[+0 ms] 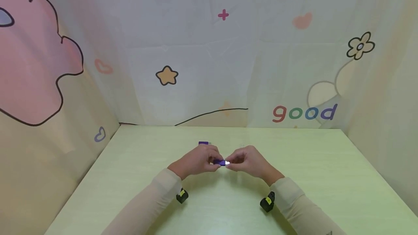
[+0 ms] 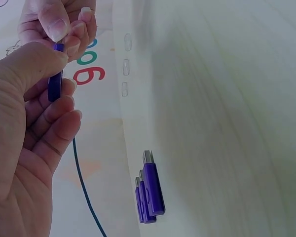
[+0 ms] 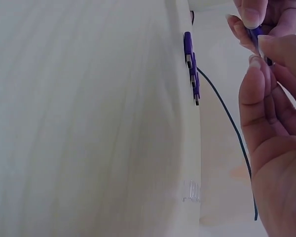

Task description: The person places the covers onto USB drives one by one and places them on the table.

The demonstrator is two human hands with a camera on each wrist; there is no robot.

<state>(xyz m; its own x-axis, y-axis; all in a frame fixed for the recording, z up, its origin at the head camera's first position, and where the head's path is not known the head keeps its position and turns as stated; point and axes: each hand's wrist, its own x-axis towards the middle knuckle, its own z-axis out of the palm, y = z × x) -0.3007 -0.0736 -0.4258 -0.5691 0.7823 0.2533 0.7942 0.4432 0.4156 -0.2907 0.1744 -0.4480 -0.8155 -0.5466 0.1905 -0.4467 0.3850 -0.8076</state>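
In the head view a purple USB flash drive (image 1: 219, 162) is held level above the table between both hands. My left hand (image 1: 200, 159) pinches its purple body between thumb and fingers. At its bright plug end are the thumb and fingertips of my right hand (image 1: 250, 161), pinched together. Whether a clear cap sits over the plug is hidden by these fingers. The left wrist view shows the purple body (image 2: 55, 86) under the left thumb. Beyond the hands, three more purple USB flash drives (image 2: 154, 190) lie side by side on the table, metal plugs uncovered.
Three small clear plastic caps (image 2: 126, 67) lie in a row on the pale green table (image 1: 130, 177), right of the purple drives. A printed cloth backdrop (image 1: 196, 46) rises behind the table's far edge and along its sides. Each wrist carries a small black camera (image 1: 267, 202).
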